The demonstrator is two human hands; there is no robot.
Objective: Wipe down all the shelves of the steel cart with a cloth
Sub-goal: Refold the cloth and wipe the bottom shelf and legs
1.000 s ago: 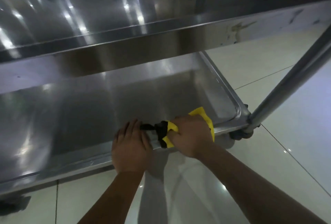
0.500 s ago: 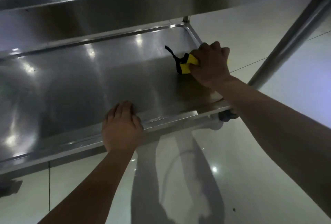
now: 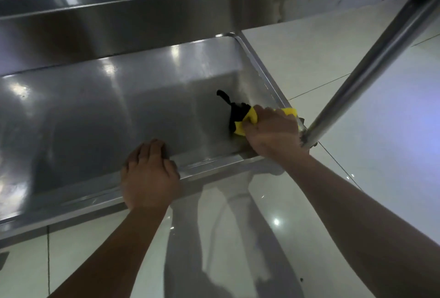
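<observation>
At right of centre, the cloth (image 3: 245, 119) is gripped in the curled right hand (image 3: 273, 131) on the shelf (image 3: 119, 112); the rim is clasped by the left hand (image 3: 150, 176).

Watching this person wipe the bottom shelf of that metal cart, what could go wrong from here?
The right hand grips the yellow and black cloth in the lower shelf's corner, close to the cart leg; knuckles might bump it. The upper shelf overhangs, so rising carelessly could mean a knocked head. The left hand holds the front rim; the cart might roll if pushed.
</observation>
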